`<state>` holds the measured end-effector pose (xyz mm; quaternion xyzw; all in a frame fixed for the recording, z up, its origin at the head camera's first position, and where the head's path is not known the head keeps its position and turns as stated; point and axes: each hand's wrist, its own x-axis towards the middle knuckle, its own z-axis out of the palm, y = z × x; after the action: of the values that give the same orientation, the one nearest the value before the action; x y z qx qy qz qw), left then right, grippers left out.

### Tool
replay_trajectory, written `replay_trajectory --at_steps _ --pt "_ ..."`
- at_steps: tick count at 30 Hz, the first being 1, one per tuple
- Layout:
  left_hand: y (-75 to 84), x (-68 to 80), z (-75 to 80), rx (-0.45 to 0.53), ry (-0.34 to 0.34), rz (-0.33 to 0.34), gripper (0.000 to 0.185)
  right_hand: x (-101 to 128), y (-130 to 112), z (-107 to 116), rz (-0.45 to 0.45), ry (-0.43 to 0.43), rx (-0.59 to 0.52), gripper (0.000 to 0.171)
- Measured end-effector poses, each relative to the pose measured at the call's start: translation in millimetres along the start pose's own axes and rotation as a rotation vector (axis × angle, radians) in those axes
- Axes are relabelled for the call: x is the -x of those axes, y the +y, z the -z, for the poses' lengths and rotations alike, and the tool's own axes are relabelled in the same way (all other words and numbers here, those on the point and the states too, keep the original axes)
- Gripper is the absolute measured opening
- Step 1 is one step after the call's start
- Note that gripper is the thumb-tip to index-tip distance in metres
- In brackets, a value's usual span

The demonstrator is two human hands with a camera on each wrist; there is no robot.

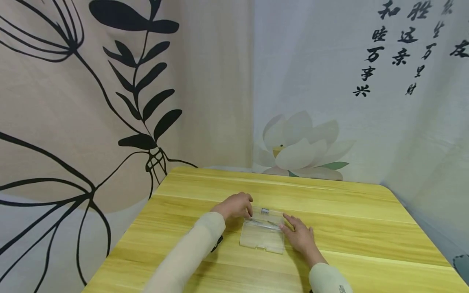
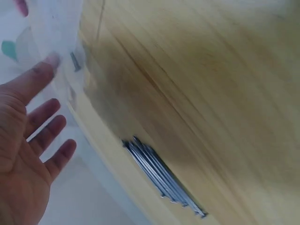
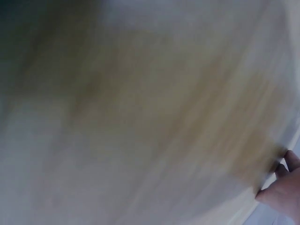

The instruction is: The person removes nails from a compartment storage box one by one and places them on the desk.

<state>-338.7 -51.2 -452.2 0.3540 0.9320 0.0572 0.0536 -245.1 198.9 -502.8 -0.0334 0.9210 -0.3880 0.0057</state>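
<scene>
While both hands rest at a clear plastic box near the middle of the yellow table, the left hand sits at its ten o'clock corner; its grip is hard to tell from the head view, though the left wrist view shows straight, spread fingers. The right hand lies flat at three o'clock, fingers extended against the box's edge. Thin metal pins lie inside.

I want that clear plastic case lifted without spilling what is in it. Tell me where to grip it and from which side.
Probably grip the clear plastic case by its two short ends, coming in from left and right, where the left hand and right hand already are. It lies flat on the table with its lid open, so keep it level; the metal pins appear loose.
</scene>
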Motion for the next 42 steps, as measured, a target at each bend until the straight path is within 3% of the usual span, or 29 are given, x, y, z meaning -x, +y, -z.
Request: replay_trajectory --at_steps 3,6,10,20,26,29,38,42 --pt "9.5 -7.6 -1.3 -0.161 -0.028 -0.019 0.004 -0.3 0.3 0.4 -0.005 0.002 -0.004 0.051" --pt "17.7 -14.6 -2.9 -0.329 -0.034 -0.070 0.026 -0.7 1.2 0.4 -0.009 0.008 -0.003 0.051" --pt "25.4 -19.5 -4.0 -0.404 -0.044 -0.104 0.041 -2.3 3.5 -0.6 -0.008 0.021 0.016 0.050" --pt "15.2 -24.5 -12.3 -0.238 -0.045 -0.104 0.007 -2.8 3.4 1.2 -0.005 0.029 0.029 0.050" --pt "21.7 -24.9 -8.7 -0.320 -0.011 -0.209 0.008 -3.7 3.3 2.7 -0.016 0.041 0.029 0.049" --pt "23.3 -26.0 -7.5 -0.337 -0.021 -0.228 0.010 -3.5 4.0 2.1 -0.020 0.045 0.025 0.049" --pt "36.6 -38.1 -12.3 -0.144 0.017 -0.240 0.014 -3.4 6.8 -1.1 0.003 0.055 0.011 0.049" --pt "46.8 -45.8 -17.0 -0.191 0.038 -0.259 0.017 -4.8 5.4 -1.9 0.016 0.051 0.009 0.049"
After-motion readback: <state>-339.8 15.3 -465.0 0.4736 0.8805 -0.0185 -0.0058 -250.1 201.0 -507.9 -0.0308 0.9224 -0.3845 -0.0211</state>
